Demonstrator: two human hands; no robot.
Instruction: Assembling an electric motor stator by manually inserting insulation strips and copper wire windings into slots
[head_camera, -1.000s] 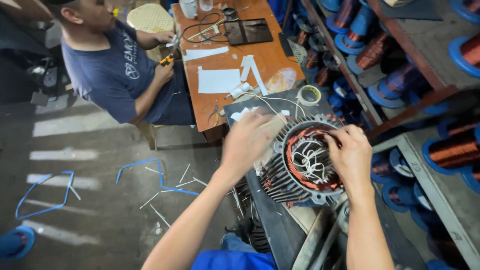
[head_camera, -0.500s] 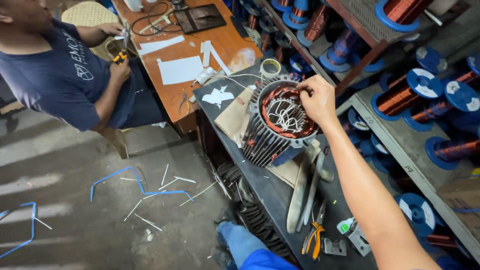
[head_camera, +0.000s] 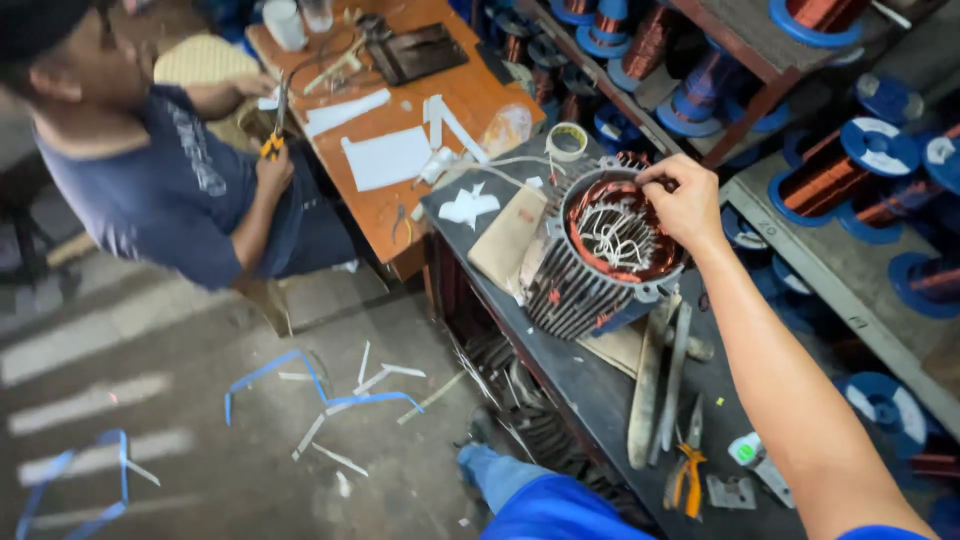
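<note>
The right hand rests on the far rim of a finned motor stator, its grip pinching the copper winding there. The stator lies tilted on the dark bench. Orange-handled pliers lie nearer. A seated co-worker works beside it.

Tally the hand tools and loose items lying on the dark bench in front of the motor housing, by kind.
Orange-handled pliers: 1
Long flat bars: 2
Tape roll: 1
Motor housing, with the right hand on its rim: 1
Total: 5
</note>
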